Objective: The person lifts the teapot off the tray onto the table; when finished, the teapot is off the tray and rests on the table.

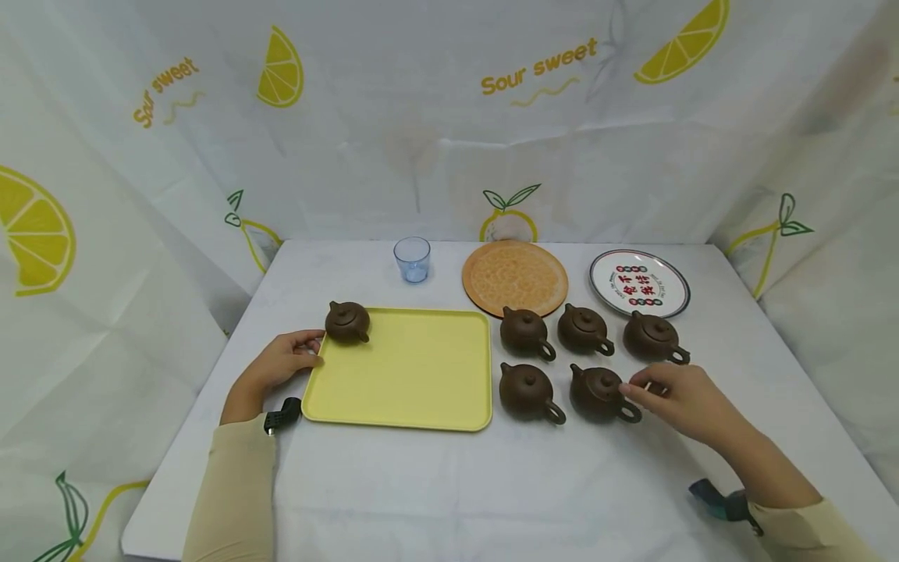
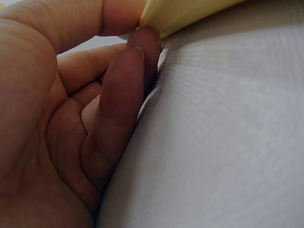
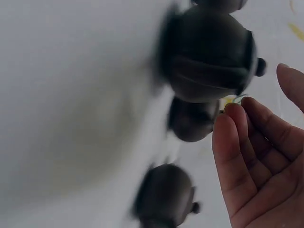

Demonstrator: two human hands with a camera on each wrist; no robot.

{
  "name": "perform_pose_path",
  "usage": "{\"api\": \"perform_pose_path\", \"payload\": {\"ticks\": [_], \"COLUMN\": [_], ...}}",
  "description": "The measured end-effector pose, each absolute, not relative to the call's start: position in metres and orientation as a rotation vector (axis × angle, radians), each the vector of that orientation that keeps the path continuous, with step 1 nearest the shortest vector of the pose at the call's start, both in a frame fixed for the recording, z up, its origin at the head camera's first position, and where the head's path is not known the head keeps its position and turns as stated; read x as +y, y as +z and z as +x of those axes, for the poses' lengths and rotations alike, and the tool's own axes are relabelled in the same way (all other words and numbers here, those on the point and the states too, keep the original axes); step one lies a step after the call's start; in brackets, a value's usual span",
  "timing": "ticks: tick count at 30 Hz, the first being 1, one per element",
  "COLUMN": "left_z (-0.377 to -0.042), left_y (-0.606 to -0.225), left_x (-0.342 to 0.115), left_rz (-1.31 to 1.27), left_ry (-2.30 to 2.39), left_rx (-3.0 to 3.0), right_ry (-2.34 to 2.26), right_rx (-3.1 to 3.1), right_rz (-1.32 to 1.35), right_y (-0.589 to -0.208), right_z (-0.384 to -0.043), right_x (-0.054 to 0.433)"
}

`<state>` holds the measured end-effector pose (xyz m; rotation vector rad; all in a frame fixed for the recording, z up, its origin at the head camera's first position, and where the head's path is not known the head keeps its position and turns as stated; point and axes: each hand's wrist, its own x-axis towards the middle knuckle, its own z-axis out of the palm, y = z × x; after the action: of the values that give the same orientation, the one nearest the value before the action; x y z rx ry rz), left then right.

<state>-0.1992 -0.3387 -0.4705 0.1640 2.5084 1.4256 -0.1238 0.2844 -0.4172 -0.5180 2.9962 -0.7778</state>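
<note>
A yellow tray (image 1: 407,375) lies on the left half of the table, a small brown teapot (image 1: 347,322) on its far left corner. My left hand (image 1: 281,365) grips the tray's left edge; in the left wrist view, thumb and fingers (image 2: 116,90) meet at the yellow rim. Several more brown teapots stand right of the tray in two rows, handles toward the right. Beside the near-row right teapot (image 1: 597,392) is my right hand (image 1: 684,398), its fingertips close to the lid and handle. In the right wrist view, thumb and fingers (image 3: 232,156) stand apart with nothing between them.
Along the back stand a blue glass (image 1: 413,261), a round tan board (image 1: 515,277) and a white plate with red print (image 1: 639,282). The far-row teapots (image 1: 524,332) stand close to the board and plate. A printed curtain (image 1: 421,140) hangs behind the table.
</note>
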Motion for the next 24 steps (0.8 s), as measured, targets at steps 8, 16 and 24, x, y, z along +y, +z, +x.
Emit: {"api": "perform_pose_path", "payload": {"ticks": [8,16,24], "left_z": [-0.203,-0.201,-0.204], "left_y": [-0.48,-0.48,-0.481], "left_x": [-0.343,-0.345,-0.344], "left_rz": [0.17,0.158,0.152], "left_ry": [1.422,1.434,1.424], "left_rx": [2.514,2.513,2.518], "right_ry": [-0.757,-0.728,-0.727], "right_rx": [2.993,2.742,2.639], "right_rz": [-0.922,-1.152,-1.118], "right_y": [-0.385,-0.366,-0.372], "right_z": [-0.173,-0.225,-0.246], "right_x": [0.222,0.108,0.008]}}
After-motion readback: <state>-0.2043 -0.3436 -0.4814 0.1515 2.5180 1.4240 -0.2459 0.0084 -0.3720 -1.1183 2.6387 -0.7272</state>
